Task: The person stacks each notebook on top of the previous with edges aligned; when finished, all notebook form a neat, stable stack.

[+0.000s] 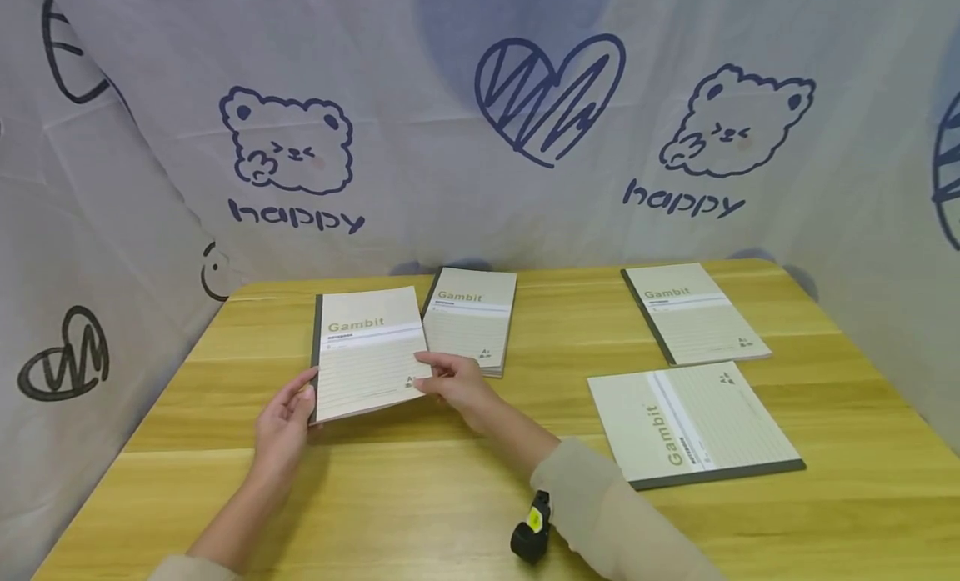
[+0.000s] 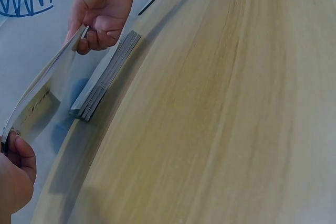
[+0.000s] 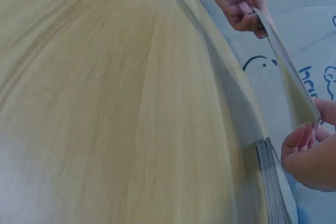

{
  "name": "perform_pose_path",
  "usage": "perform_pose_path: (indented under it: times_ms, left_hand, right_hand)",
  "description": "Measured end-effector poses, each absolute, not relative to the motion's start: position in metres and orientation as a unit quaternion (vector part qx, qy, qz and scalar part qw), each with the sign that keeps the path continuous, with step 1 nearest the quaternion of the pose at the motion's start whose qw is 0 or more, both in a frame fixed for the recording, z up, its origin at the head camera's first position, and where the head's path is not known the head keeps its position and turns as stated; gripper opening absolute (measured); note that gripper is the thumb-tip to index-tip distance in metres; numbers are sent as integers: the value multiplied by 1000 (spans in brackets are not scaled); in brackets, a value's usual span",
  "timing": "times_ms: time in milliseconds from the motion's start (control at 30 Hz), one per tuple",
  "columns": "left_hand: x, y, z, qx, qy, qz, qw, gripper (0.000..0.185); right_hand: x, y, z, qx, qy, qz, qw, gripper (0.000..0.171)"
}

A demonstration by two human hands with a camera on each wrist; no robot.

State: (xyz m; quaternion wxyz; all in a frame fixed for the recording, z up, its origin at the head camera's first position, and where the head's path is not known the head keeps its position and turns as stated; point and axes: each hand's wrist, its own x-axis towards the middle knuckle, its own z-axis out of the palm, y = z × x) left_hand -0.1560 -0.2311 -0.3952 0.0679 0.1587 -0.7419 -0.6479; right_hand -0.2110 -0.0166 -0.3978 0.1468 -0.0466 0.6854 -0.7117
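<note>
Both hands hold a cream Gambit notebook (image 1: 371, 348) with a dark spine, raised off the table. The left hand (image 1: 283, 418) grips its spine edge at the lower left. With thumb and fingers, the right hand (image 1: 459, 385) pinches the opposite edge near the lower right corner. In the left wrist view the lifted notebook (image 2: 44, 85) hangs between the two hands, beside a small stack of notebooks (image 2: 107, 77) on the table. That same stack (image 1: 468, 323) lies just behind the held notebook in the head view.
On the right side of the wooden table (image 1: 420, 498) lie a notebook near the back edge (image 1: 697, 314) and another turned sideways (image 1: 697, 423) in front of it. A black device with a yellow label (image 1: 532, 527) is by the right sleeve. A printed cloth (image 1: 420, 147) hangs behind.
</note>
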Motion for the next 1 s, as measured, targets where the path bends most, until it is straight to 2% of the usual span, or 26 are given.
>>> perform_pose_path:
  times_ms: [433, 733, 1000]
  left_hand:
    - [-184, -209, -386, 124, -763, -632, 58, 35]
    - [-207, -193, -380, 86, -754, -651, 28, 35]
    - [-230, -179, -384, 48, -779, -625, 30, 34]
  right_hand:
    - [-213, 5, -393, 15, 670, -735, 98, 44]
    - [-219, 22, -389, 59, 659, -743, 99, 44]
    - [-225, 39, -387, 78, 641, -758, 85, 46]
